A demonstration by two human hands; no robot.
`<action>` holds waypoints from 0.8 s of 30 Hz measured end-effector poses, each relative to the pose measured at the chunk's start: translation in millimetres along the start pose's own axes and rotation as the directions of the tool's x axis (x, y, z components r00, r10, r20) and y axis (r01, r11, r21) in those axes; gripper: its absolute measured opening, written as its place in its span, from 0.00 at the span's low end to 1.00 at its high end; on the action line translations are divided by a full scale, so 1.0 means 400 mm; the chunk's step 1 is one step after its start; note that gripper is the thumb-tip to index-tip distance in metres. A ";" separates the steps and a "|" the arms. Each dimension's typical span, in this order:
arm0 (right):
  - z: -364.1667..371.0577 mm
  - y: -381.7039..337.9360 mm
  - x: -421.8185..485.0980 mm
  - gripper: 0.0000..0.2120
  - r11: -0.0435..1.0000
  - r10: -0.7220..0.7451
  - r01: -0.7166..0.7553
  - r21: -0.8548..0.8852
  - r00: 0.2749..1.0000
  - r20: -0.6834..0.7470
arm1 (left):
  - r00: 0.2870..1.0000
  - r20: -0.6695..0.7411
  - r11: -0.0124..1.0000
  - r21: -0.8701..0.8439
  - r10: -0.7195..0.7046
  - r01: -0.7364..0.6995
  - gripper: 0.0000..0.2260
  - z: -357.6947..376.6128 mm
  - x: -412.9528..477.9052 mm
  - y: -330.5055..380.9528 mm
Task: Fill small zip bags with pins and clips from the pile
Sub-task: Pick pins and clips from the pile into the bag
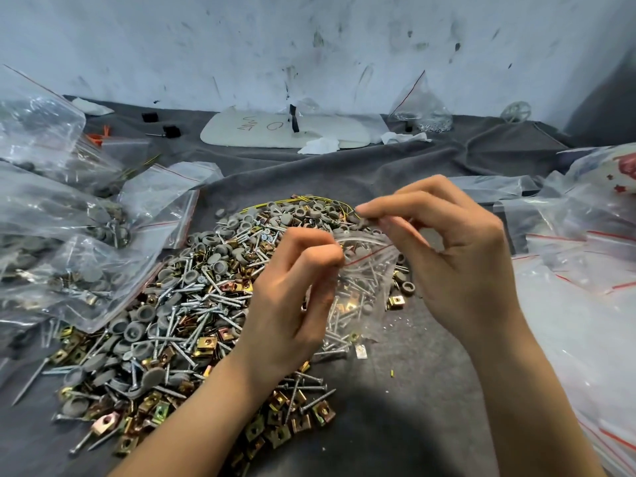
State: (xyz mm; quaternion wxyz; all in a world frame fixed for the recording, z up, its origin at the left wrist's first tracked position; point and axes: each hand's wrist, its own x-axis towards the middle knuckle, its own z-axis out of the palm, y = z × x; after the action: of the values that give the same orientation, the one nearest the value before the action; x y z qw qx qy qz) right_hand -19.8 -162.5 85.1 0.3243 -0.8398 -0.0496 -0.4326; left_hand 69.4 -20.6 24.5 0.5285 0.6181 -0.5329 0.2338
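Observation:
A big pile point(192, 297) of silver screws, grey round caps and brass-coloured clips covers the grey cloth in the middle. Above its right side hangs a small clear zip bag point(361, 284) with a red line at its mouth; screws, a grey cap and a clip show through it. My left hand point(292, 304) pinches the bag's top edge on the left with curled fingers. My right hand point(447, 249) pinches the top edge on the right between thumb and forefinger.
Filled clear bags point(58, 242) lie heaped at the left. More plastic bags point(585, 270) with red lines are stacked at the right. A white flat panel point(289, 130) and tissue lie near the far wall. A bag of small metal parts point(421, 108) stands behind.

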 end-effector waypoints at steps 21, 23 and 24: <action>0.009 0.028 -0.006 0.08 0.942 0.248 -0.219 0.255 0.965 -0.088 | 0.999 -0.049 1.000 0.002 -0.009 0.009 0.03 -0.002 0.002 0.003; 0.020 0.060 -0.011 0.11 0.901 0.382 -0.362 0.240 0.923 -0.041 | 0.998 -0.056 1.000 0.001 -0.014 0.014 0.04 -0.002 0.002 0.002; 0.028 0.077 -0.016 0.11 0.893 0.422 -0.423 0.152 0.906 0.040 | 0.998 -0.057 1.000 0.001 -0.018 0.018 0.05 -0.002 0.001 0.002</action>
State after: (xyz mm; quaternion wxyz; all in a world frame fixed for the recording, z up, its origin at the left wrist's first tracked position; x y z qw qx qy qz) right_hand -4.9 -178.8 60.0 0.4755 -0.8036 0.0990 -0.3441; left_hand 69.1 -19.9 25.6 0.5451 0.6163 -0.5118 0.2472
